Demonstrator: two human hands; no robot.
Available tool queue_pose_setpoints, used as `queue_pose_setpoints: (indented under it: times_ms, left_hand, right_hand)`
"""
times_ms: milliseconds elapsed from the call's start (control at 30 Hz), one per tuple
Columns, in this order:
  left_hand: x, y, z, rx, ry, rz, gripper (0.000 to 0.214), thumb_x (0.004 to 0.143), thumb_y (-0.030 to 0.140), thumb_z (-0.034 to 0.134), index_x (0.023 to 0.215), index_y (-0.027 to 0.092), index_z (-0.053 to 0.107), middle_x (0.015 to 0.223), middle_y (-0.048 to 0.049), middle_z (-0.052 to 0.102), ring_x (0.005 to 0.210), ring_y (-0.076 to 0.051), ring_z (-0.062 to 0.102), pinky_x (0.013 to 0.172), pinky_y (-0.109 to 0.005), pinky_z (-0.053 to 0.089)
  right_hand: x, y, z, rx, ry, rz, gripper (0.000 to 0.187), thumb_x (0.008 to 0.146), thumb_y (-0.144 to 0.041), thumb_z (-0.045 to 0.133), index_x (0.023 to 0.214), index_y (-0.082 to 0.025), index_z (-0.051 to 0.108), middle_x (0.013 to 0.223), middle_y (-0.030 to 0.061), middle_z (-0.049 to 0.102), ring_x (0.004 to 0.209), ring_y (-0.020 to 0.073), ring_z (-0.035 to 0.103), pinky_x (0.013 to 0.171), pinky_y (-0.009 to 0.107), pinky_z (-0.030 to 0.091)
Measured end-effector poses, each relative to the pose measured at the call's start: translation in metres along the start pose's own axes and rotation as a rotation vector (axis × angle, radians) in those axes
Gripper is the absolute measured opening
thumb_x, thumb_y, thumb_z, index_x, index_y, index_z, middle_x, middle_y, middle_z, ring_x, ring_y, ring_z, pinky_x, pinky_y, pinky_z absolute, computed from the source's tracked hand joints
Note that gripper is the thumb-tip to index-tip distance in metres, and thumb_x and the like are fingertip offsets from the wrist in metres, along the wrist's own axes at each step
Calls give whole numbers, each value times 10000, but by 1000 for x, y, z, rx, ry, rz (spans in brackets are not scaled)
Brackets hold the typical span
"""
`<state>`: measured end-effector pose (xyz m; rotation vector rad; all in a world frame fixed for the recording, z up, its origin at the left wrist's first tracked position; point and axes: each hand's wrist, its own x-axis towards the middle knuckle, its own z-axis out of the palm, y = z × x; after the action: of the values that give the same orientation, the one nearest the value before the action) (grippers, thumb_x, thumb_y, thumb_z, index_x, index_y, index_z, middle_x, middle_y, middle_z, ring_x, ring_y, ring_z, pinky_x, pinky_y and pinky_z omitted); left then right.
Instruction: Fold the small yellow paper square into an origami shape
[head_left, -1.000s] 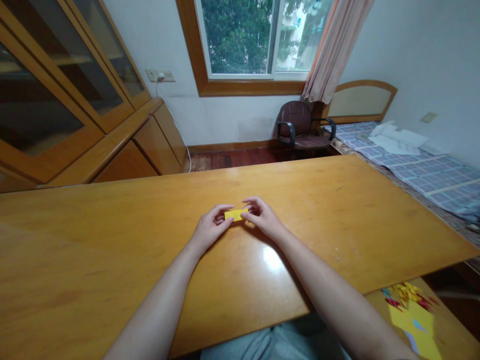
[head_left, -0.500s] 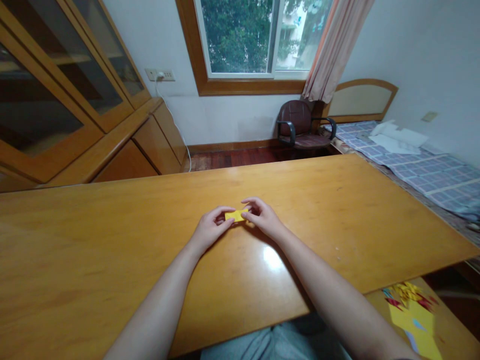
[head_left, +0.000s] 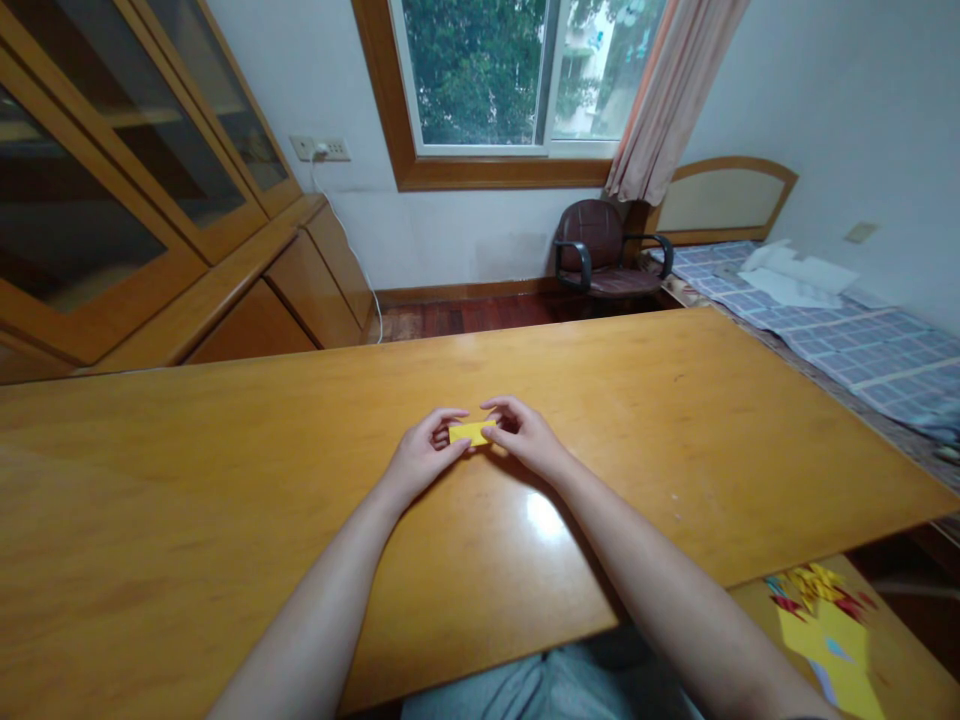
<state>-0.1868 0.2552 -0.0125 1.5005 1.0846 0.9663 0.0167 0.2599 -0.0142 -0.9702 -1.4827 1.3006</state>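
Observation:
A small yellow rectangle of folded paper [head_left: 470, 433] is held just over the middle of the wooden table [head_left: 225, 500]. My left hand [head_left: 426, 447] grips its left end, with the thumb on the near face and the other fingers behind. At the right end, my right hand [head_left: 523, 437] pinches the paper, thumb in front and index finger raised above the top edge. The fingertips behind the paper are partly hidden.
On a lower surface at the bottom right lie yellow paper sheets [head_left: 840, 650] and a pile of small yellow and red folded pieces [head_left: 814, 585]. A maroon armchair [head_left: 592, 240] stands beyond the table, a bed [head_left: 840, 340] to the right, a cabinet [head_left: 247, 290] at the left.
My index fingers have shifted slightly off the paper's top edge. The paper stays in both hands at nearly the same place.

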Motion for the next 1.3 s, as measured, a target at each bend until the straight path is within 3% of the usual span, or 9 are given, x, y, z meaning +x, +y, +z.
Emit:
queue_pose_setpoints:
  times_ms: [300, 633, 967, 1100, 1300]
  left_hand:
    - [-1, -3, -2, -56, -9, -34, 422, 804, 381, 685, 1139, 142, 591, 884, -55, 710, 805, -211, 732, 804, -357, 592]
    - [0, 0, -1, -76, 30, -48, 398, 778, 368, 699, 1094, 147, 600, 806, -23, 683, 753, -200, 729, 763, -335, 601]
    - [0, 2, -1, -101, 46, -89, 383, 759, 400, 696, 1042, 154, 618, 836, -30, 700, 691, -178, 712, 736, -338, 608]
    - [0, 2, -3, -43, 54, -65, 365, 766, 397, 688, 1030, 149, 642, 837, -41, 704, 730, -188, 701, 730, -323, 589]
    - [0, 1, -6, 234, 71, 63, 255, 820, 355, 628, 978, 175, 716, 886, -42, 710, 773, -173, 642, 717, -260, 506]
  right_hand:
    - [0, -1, 0, 6, 3, -4, 336, 783, -256, 676, 1103, -185, 604, 849, -3, 585, 673, 106, 542, 621, 236, 418]
    - [1, 5, -2, -10, 3, -18, 339, 795, -262, 674, 1119, -188, 606, 849, 0, 597, 693, 113, 544, 636, 241, 414]
    - [1, 2, -2, -22, 18, 1, 332, 796, -293, 670, 1103, -181, 612, 838, -1, 594, 691, 114, 536, 641, 243, 410]
    - [2, 4, -2, -4, 16, 3, 325, 807, -302, 661, 1106, -185, 607, 841, 0, 591, 680, 111, 535, 627, 243, 407]
    - [1, 2, -1, -16, 28, 15, 320, 802, -293, 658, 1098, -182, 609, 831, -4, 586, 665, 107, 532, 623, 244, 414]
